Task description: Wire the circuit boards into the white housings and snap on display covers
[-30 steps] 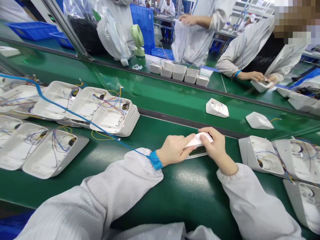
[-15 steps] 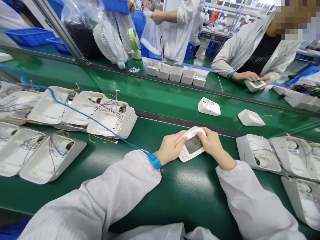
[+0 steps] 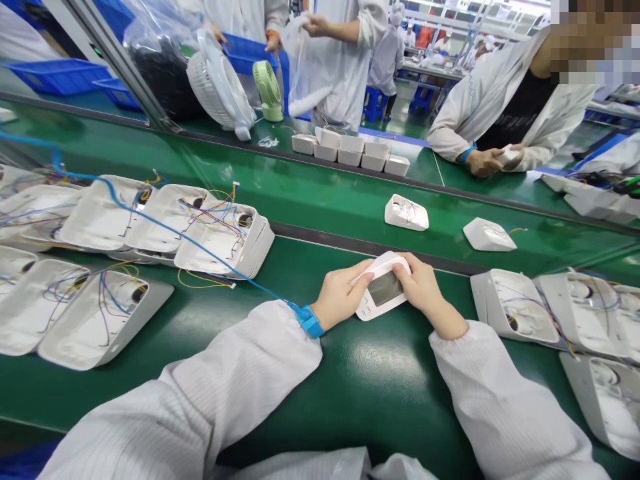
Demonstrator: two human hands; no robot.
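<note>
Between my hands, above the green bench [image 3: 380, 400], is a white device [image 3: 385, 288] with a grey screen and small buttons. My left hand [image 3: 343, 295] grips its left side, thumb on the front; a blue strap and coiled cord circle that wrist. My right hand [image 3: 424, 285] holds the upper right edge, its thumb near the screen. The fingers behind the device are hidden. Open white housings with wires [image 3: 220, 233] lie to the left, and more housings [image 3: 525, 307] are to the right.
Beyond a dark rail, two white housings [image 3: 406, 212] [image 3: 489, 235] lie on the green belt. Several small housings [image 3: 350, 150] stand at the far side near a green fan [image 3: 269, 90] and a white fan [image 3: 220, 87]. Across the belt, a person's hands [image 3: 493, 160] hold a white part.
The two housings on the belt have shifted left. The person across has lifted and turned the white part. Another person's hands now hold a blue bin. My hands have barely moved.
</note>
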